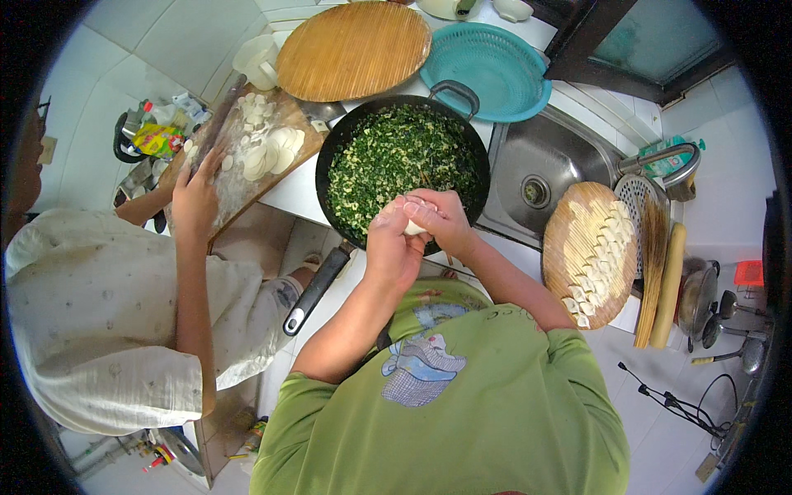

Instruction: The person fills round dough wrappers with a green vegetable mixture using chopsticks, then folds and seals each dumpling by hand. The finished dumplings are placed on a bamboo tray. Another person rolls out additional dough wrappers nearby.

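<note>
Over the near edge of a black frying pan (322,167), both my hands press together around a white dough dumpling (416,226). My left hand (396,244) holds it from the left; my right hand (442,219) pinches it from the right. Most of the dumpling is hidden by the fingers. Chopped greens with pale yellow bits (402,154) fill the pan. Formed dumplings (600,260) lie in overlapping rows on a round slatted tray (560,247) at the right. Round dough wrappers (272,154) lie on a floured wooden board (232,195) at the left.
At the left a co-worker's hands hold a dark rolling pin (216,127) on the board. Beyond the pan are another slatted tray (352,49) and a teal plastic basket (486,74). A steel sink (557,154) is to the right. The pan's handle (317,291) points towards me.
</note>
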### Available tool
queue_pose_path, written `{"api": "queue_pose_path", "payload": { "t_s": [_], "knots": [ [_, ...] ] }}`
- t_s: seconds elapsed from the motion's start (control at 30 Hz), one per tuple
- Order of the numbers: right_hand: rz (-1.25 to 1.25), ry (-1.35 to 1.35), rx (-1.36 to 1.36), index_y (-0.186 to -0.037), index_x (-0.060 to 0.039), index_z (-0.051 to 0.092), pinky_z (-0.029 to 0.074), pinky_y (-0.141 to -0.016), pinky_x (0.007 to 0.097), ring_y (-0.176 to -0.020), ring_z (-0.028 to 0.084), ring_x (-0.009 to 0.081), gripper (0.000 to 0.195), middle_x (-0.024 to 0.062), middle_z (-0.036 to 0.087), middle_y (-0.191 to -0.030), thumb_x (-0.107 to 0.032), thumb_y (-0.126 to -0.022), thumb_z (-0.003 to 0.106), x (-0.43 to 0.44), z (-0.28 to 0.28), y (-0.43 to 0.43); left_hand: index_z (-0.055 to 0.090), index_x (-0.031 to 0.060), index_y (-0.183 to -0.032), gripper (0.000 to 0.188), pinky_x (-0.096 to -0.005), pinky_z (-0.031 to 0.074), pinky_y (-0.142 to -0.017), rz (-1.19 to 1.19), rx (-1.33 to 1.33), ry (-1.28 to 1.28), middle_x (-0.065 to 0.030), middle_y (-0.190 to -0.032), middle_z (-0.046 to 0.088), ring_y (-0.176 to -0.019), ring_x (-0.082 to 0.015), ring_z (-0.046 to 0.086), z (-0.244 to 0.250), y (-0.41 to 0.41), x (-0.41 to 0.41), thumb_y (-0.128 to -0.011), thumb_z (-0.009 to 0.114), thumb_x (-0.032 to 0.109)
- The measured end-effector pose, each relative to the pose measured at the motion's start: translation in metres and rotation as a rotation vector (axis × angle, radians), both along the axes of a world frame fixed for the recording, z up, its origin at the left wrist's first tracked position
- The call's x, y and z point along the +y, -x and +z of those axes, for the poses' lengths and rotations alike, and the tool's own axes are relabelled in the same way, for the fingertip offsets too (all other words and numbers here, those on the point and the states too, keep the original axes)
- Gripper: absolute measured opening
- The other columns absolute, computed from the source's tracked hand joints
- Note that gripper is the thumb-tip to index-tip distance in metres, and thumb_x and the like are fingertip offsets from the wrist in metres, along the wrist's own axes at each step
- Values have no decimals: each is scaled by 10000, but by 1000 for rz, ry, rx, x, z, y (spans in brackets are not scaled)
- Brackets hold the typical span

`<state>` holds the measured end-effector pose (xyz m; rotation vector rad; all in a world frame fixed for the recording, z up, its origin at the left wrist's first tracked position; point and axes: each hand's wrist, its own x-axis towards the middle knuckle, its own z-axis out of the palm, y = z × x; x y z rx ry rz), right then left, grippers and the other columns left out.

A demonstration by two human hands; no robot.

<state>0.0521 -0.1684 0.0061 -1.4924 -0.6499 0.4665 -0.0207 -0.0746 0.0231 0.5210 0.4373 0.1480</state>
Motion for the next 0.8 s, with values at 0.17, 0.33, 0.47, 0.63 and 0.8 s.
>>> {"api": "queue_pose_path", "payload": {
  "t_s": [0.17,0.33,0.47,0.63,0.8],
  "knots": [
    [-34,21,-380,-765,8,582,436,-511,348,-546,571,301,327,162,535,-623,-315,-820,589,-7,5,2,538,48,-853,171,-250,460,-621,46,101,-236,-31,-816,562,-724,-112,547,7,10,-16,-941,392,51],
    [-32,70,-249,-830,-9,621,437,-503,319,-547,560,245,386,124,579,-663,-383,-862,531,-10,-7,-3,533,38,-925,137,-303,508,-680,-20,146,-270,-64,-897,584,-796,-163,591,7,-5,-13,-928,403,81],
    [113,-20,372,-1213,-26,563,520,-637,247,-781,616,189,533,87,616,-987,-447,-980,335,-34,1,-16,507,5,-1032,213,-374,513,-794,-85,116,17,-152,-1011,601,-908,-279,605,-3,-14,0,-961,427,189],
    [34,-97,677,-1291,-7,481,547,-690,304,-786,643,179,450,120,590,-1161,-141,-880,605,-68,16,-9,564,16,-934,104,-347,509,-795,-85,129,-347,-119,-922,631,-867,-253,618,-6,-15,-16,-908,534,112],
    [112,-278,520,-1219,13,537,539,-632,260,-729,646,149,472,100,644,-996,-114,-790,688,-92,0,-1,643,37,-876,53,-352,476,-852,-164,-153,-891,-102,-1028,638,-950,-233,608,-3,-20,-40,-847,633,81]
  ]
}}
